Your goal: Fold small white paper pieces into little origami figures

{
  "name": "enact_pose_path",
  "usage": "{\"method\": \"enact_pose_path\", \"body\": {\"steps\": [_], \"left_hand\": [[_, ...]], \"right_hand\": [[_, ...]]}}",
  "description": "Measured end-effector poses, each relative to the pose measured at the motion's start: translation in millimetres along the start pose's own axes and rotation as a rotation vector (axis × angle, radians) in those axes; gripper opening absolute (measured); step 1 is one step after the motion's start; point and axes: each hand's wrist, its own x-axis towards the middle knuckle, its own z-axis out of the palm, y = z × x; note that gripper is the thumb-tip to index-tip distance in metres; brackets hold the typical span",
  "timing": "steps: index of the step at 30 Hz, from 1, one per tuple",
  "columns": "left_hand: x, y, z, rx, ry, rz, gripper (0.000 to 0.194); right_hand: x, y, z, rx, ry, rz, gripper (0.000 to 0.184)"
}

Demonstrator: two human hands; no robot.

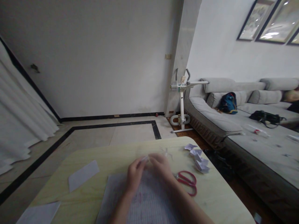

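Note:
Close together above the table, my left hand (pixel 135 174) and my right hand (pixel 161 166) meet at a small piece of white paper (pixel 145 158). The left fingers are closed on it in a pinch. Motion blurs the right hand, but its fingers are curled in at the paper's other side. Beneath both hands lies a printed, lined sheet (pixel 146 199), partly covered by my forearms. Red-handled scissors (pixel 188 180) rest right of my right wrist, their blades partly hidden. Just past the right hand is a blurred, spiky white paper shape (pixel 166 153).
Several folded white paper pieces (pixel 198 160) line the table's right edge. White paper sheets lie at the left, one (pixel 83 175) farther off and one (pixel 38 213) near the corner. Beyond the wooden table (pixel 105 155) stand a white exercise machine (pixel 181 102) and a grey sofa (pixel 261 149).

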Motion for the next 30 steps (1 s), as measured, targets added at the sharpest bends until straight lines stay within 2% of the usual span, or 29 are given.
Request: {"method": "enact_pose_path", "body": {"steps": [4, 11, 19, 30], "left_hand": [[-0.5, 4.7, -0.9, -0.106, -0.062, -0.042, 0.031], [-0.6, 1.6, -4.1, -0.125, -0.126, -0.067, 0.031], [-0.3, -1.4, -0.5, -0.116, -0.138, -0.097, 0.033], [-4.6, -1.3, 1.5, -0.085, -0.135, -0.070, 0.032]], "right_hand": [[-1.7, -2.5, 2.5, 0.039, -0.020, 0.017, 0.013], [-2.0, -1.7, 5.2, 0.092, -0.016, 0.050, 0.011], [-0.4, 7.0, 7.0, 0.168, 0.002, 0.080, 0.012], [0.8, 6.2, 6.5, 0.188, 0.080, 0.111, 0.015]]}}
